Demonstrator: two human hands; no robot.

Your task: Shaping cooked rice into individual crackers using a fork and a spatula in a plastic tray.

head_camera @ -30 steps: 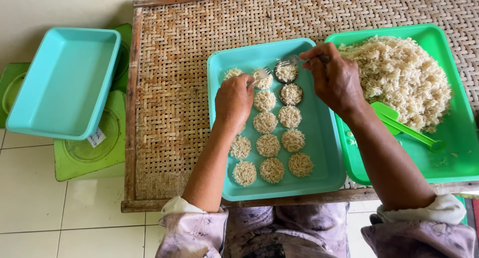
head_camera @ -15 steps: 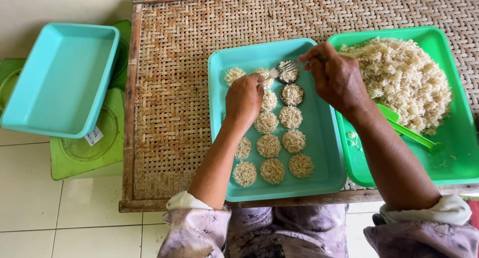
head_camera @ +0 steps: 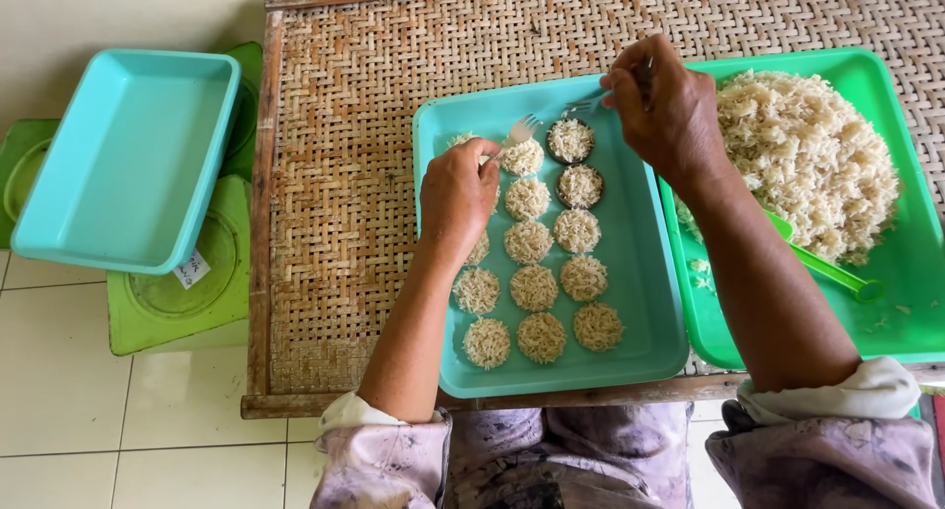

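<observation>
A turquoise tray (head_camera: 640, 302) on the woven table holds several round rice cakes (head_camera: 534, 286) in rows. My left hand (head_camera: 458, 199) hovers over the tray's left column and grips a fork (head_camera: 519, 131) whose tines rest by the top middle cake. My right hand (head_camera: 664, 105) is above the tray's top right corner, pinching a second fork (head_camera: 587, 104) that points at a cake in a dark round mould (head_camera: 570, 140). Another filled mould (head_camera: 580, 186) sits just below it.
A green tray (head_camera: 891, 337) at the right carries a heap of loose puffed rice (head_camera: 807, 155) and a green scoop (head_camera: 827, 270). Left of the table, an empty turquoise tray (head_camera: 128, 159) rests on green plastic stools (head_camera: 172, 307) over the tiled floor.
My left hand has lifted its fork up toward the top cakes. My right hand has shifted slightly up and right with its fork. The camera view moved a little.
</observation>
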